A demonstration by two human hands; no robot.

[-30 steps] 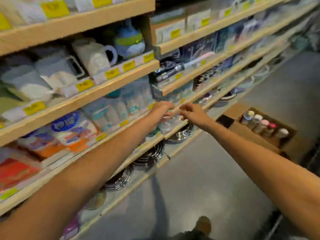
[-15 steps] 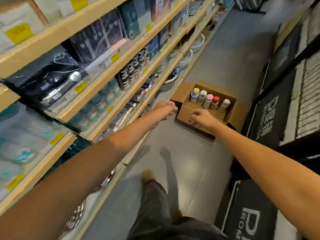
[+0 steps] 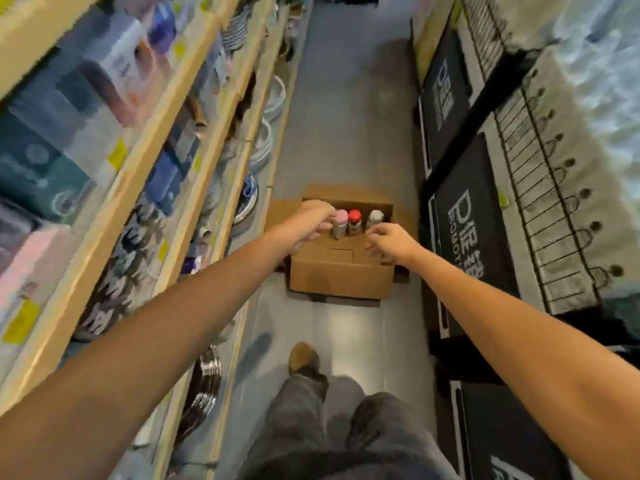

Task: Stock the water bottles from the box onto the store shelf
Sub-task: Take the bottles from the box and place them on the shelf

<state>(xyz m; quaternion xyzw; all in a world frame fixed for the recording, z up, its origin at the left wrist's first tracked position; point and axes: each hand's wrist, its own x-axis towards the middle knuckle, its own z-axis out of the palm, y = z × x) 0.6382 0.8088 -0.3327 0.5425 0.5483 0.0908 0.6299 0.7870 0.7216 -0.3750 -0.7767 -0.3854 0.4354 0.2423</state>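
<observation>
an open cardboard box (image 3: 341,271) is seen on the grey floor (image 3: 346,116) of a narrow aisle, near the bottom edge of the wooden store shelf (image 3: 138,168) that runs along the left. three water bottles (image 3: 355,226) are shown upright in a row inside the box, against its far wall: a pink-capped bottle (image 3: 340,219), a red-capped bottle (image 3: 355,217) and a white-capped bottle (image 3: 375,217), each close against the next. the left hand (image 3: 308,223) is stretched out over the left part of the box, palm down, with its fingers curved downward and their tips just beside the pink-capped bottle; the left end of the row is covered by it, so whether anything is gripped beneath cannot be told. the right hand (image 3: 391,244) is held over the box's near right corner, fingers loosely curled and slightly apart, with nothing held in them; its fingertips are near the white-capped bottle but apart from it. the shelf is filled with blurred boxed goods (image 3: 114,67) on the upper levels, and stacked bowls (image 3: 273,98) and steel pans (image 3: 206,375) are kept on the lowest. black mats (image 3: 464,230) with white lettering are seen along the right side. grey trousers (image 3: 301,427) and a brown shoe (image 3: 303,355) are seen at the bottom, nearer than the box.
</observation>
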